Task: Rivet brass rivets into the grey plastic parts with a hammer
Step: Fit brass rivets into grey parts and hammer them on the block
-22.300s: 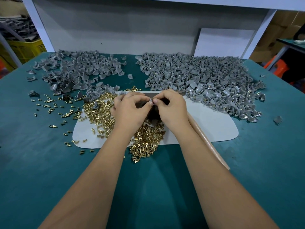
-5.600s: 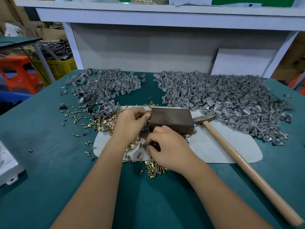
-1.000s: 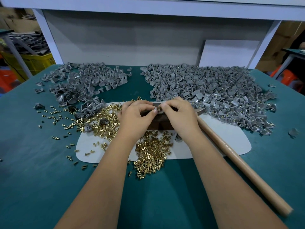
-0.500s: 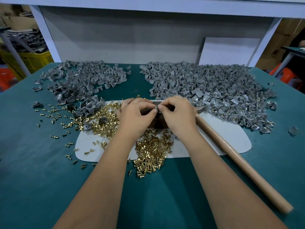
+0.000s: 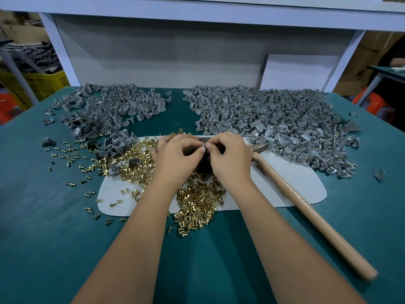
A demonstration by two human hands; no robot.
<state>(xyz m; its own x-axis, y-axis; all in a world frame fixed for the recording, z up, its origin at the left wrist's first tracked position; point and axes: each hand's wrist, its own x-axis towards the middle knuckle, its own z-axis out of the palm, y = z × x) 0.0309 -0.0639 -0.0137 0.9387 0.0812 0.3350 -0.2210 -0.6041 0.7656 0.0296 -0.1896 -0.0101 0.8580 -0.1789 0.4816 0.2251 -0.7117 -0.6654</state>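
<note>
Teal felt covered the workbench [image 5: 43, 249], which stood under a white shelf with a grey back panel; a yellow crate [image 5: 41, 84] and an orange stool showed beyond its left edge. Far left of the grip lay a heap of grey plastic parts [image 5: 109, 110], apparently without rivets. Nearer, loose brass rivets [image 5: 135, 159] were scattered over the felt and onto a pale mat [image 5: 295, 189] under the hands, with a denser pile just below the wrists.

At the centre, the left hand [image 5: 175, 156] and the right hand [image 5: 230, 159] met fingertip to fingertip, both with fingers curled, pinching one small grey part [image 5: 203, 147] between them above a dark metal block [image 5: 203, 165]. Whether a rivet already sat in it could not be told.

Just right of the grip, the hammer [image 5: 306, 213] lay untouched, its head beside the right hand and its wooden handle running down toward the right. Behind it spread a larger heap of parts [image 5: 274, 123], many showing brass.

Judging by looks, each part was light, stiff and smooth, easy to flick away, so it would best be pinched by its edges and held flat on the block. The rivets were tiny, hard and prone to rolling; taking one by the shank seemed wisest. The hammer was the heavy item, best gripped low on the handle
</note>
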